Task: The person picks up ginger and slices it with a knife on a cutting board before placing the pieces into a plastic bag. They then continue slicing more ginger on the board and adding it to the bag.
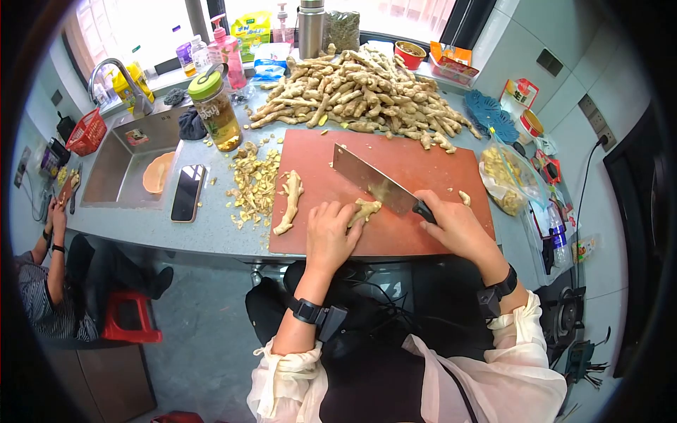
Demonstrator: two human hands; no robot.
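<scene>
On the red-brown cutting board (402, 158), my left hand (333, 229) is closed on a piece of ginger (367, 210), fingertips curled over its left part. My right hand (455, 224) grips the black handle of a cleaver (374, 182). The wide blade slants up and to the left, its lower part beside the right end of that ginger. Another ginger root (289, 203) lies at the board's left edge, and a small bit (465, 198) lies near its right side. Thin ginger slices (255, 180) are scattered on the counter left of the board.
A large ginger heap (367, 92) rises behind the board. Left are a lidded jar (220, 116), a phone (187, 193) and a sink (127, 166). A bag of ginger pieces (508, 176) sits right. Another person (53, 282) is at the far left, near a red stool (132, 317).
</scene>
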